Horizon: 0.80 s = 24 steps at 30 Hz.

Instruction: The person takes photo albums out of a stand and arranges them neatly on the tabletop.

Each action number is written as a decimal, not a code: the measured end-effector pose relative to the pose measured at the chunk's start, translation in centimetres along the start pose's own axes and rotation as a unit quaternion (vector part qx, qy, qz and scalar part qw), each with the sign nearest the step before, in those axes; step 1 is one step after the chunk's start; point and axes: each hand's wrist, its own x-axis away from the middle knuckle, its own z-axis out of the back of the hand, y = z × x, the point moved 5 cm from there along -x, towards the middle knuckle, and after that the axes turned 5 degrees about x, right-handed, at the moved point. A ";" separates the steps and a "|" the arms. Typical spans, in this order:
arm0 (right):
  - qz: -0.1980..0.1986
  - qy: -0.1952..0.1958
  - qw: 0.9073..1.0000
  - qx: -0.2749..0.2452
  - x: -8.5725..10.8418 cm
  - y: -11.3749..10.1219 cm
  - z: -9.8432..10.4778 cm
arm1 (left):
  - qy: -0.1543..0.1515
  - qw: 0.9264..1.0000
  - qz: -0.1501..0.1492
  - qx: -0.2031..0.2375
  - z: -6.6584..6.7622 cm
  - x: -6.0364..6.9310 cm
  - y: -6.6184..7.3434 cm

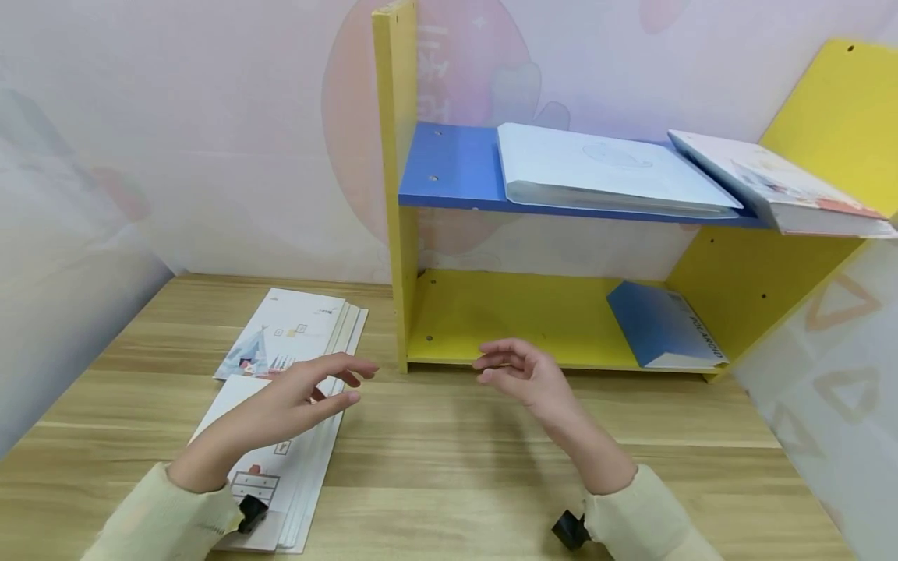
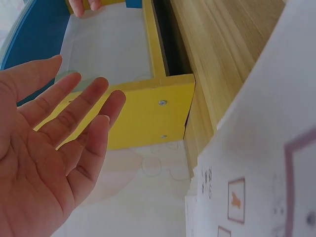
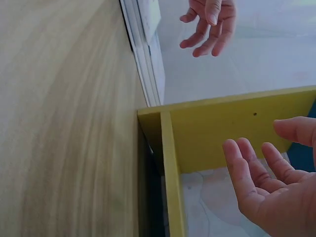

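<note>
My left hand (image 1: 295,401) hovers over a stack of white printed books (image 1: 309,467) on the left of the table, its fingers loosely bent and holding nothing. In the left wrist view the left hand (image 2: 54,128) shows its palm with relaxed fingers. My right hand (image 1: 529,382) is raised in front of the shelf's lower board (image 1: 505,312), also with nothing in it. The right wrist view shows the right hand (image 3: 276,182) with its fingers slightly curved. Both hands are apart from the books and the shelf.
A yellow and blue shelf (image 1: 396,195) stands against the wall. On its blue upper board (image 1: 456,167) lie a white book (image 1: 610,167) and a thick printed book (image 1: 779,183). A blue POLAROID book (image 1: 659,323) sits at the lower right. Another white book (image 1: 295,327) lies farther back on the table.
</note>
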 end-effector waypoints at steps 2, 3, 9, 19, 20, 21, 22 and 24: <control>-0.002 0.009 1.000 0.003 0.1 -0.1 0.5 | -0.001 1.000 -0.005 0.002 -0.2 -0.3 0.1; -0.003 0.013 1.000 0.003 0.1 -0.2 0.8 | -0.002 1.000 -0.007 0.003 -0.4 -0.5 0.2; -0.002 0.023 1.000 0.004 0.4 -0.2 1.9 | -0.017 0.999 -0.009 0.026 -1.2 -1.3 0.8; 0.007 0.051 0.998 0.030 1.2 -0.2 4.1 | -0.032 0.998 -0.017 0.043 -2.6 -3.0 1.3; 0.008 0.054 0.998 0.030 1.3 -0.2 4.3 | -0.032 0.998 -0.020 0.044 -2.7 -3.2 1.4; 0.009 0.058 0.998 0.030 1.4 -0.2 4.5 | -0.032 0.998 -0.022 0.045 -2.8 -3.4 1.4; 0.009 0.061 0.998 0.029 1.4 -0.2 4.7 | -0.032 0.998 -0.025 0.047 -2.9 -3.6 1.5; 0.008 0.066 0.997 0.028 1.5 -0.2 5.0 | -0.029 0.998 -0.029 0.050 -3.1 -4.0 1.8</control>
